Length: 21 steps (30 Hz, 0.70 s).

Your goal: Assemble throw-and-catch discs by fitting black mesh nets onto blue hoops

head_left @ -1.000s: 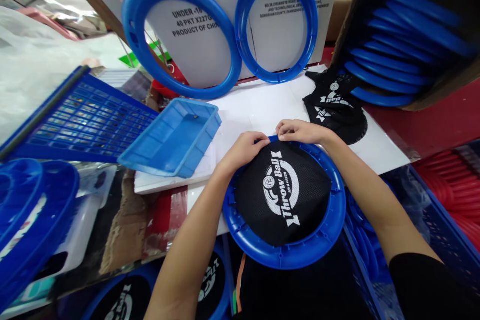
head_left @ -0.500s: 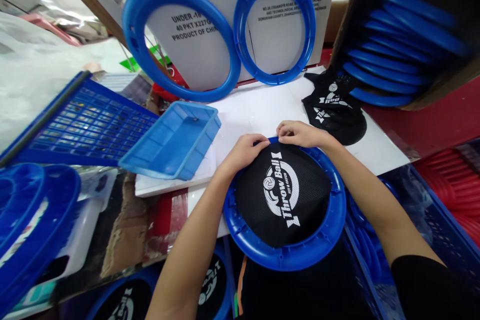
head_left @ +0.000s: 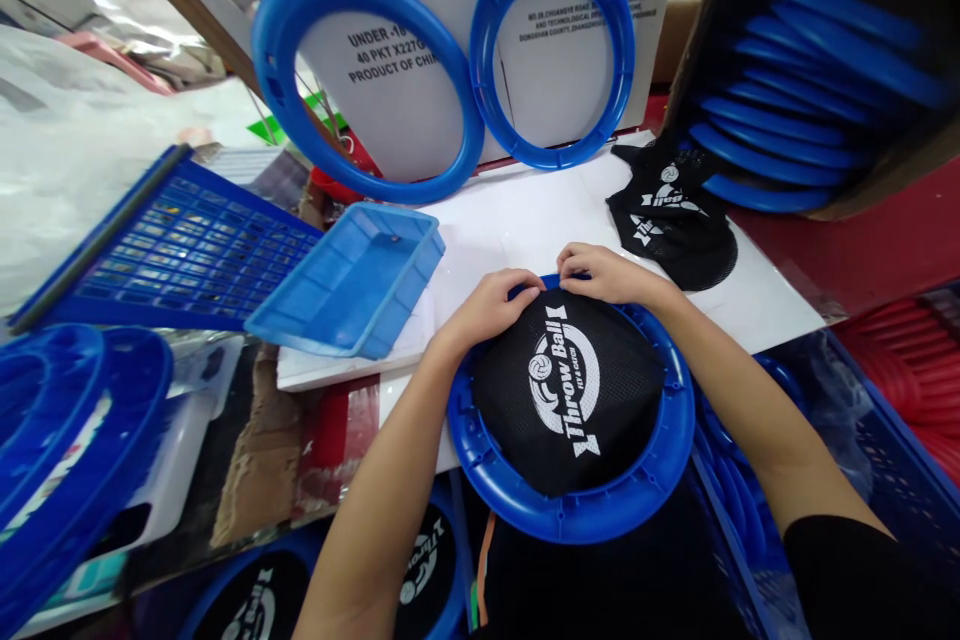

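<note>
A blue plastic ring lies at the near edge of a white board. Black mesh netting printed "Throw Ball" covers its middle. My left hand pinches the net's far edge against the ring's rim. My right hand pinches the same edge just to the right, fingers curled. Both hands meet at the ring's far side.
Two empty blue rings lean on a cardboard box at the back. Spare black nets lie to the right. A box of stacked blue rings stands far right. A blue tray and blue crate sit left.
Both hands stay at the net's far edge with only small finger shifts. The view has moved slightly.
</note>
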Tool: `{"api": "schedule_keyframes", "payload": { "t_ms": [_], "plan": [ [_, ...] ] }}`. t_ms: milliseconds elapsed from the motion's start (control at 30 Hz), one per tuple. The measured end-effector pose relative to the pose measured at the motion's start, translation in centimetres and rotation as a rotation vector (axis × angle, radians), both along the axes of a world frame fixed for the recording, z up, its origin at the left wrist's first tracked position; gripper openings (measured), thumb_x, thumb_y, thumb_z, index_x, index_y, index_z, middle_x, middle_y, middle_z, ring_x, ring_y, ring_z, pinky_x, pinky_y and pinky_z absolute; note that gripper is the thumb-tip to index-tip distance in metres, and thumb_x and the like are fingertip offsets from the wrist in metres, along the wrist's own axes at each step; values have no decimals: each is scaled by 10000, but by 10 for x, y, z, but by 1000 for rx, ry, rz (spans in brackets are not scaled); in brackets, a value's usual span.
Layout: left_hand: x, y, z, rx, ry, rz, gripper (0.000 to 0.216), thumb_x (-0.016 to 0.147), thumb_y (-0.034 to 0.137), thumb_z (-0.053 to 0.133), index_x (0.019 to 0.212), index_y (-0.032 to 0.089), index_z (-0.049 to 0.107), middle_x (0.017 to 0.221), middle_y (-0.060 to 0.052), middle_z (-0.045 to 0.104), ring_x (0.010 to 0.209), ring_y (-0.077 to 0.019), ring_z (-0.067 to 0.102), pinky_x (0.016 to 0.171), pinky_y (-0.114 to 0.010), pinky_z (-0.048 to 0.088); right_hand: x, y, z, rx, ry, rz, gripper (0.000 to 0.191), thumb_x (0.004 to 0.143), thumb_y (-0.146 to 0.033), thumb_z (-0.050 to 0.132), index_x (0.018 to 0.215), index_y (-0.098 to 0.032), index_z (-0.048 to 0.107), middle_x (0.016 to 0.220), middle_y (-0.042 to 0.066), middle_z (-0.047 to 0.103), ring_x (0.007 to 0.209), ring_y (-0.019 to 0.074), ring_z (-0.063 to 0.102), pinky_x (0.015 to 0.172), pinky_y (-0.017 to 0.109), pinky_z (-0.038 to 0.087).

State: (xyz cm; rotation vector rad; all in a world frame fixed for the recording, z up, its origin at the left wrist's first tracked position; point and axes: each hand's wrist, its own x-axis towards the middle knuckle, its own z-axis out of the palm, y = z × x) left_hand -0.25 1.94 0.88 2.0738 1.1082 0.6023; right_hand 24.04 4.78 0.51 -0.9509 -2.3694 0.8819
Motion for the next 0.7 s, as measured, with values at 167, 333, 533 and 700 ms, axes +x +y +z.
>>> {"api": "schedule_keyframes", "payload": {
  "t_ms": [167,333,533,700],
  "plan": [
    [3,-2,-3,35,5,56,205,933,340,612,875,204,754,979,-68,796,943,-234,711,951,-365,543,2,-1,-3,-48,3,19,113,902,-187,624,842,-186,719,1090,78,650,1004,206,639,1001,395,519],
    [3,-2,-2,36,10,22,186,915,322,650,868,201,783,974,-70,801,931,-232,719,954,-366,545,2,4,9,-116,0,55,129,911,-250,627,867,-185,730,1119,88,664,1032,218,648,1034,415,519],
    [5,-10,2,65,101,67,171,924,275,644,901,219,804,1011,-70,806,984,-250,721,993,-402,537,64,-81,10,-149,354,-322,295,928,-554,644,981,-284,751,931,91,733,977,274,699,942,497,573],
    [9,-13,3,82,218,80,187,959,270,627,958,230,810,1063,-81,801,1035,-282,703,1010,-447,513,122,-205,-81,-615,663,-310,770,542,-1043,485,374,-305,344,266,1,226,264,163,307,322,354,340]
  ]
}}
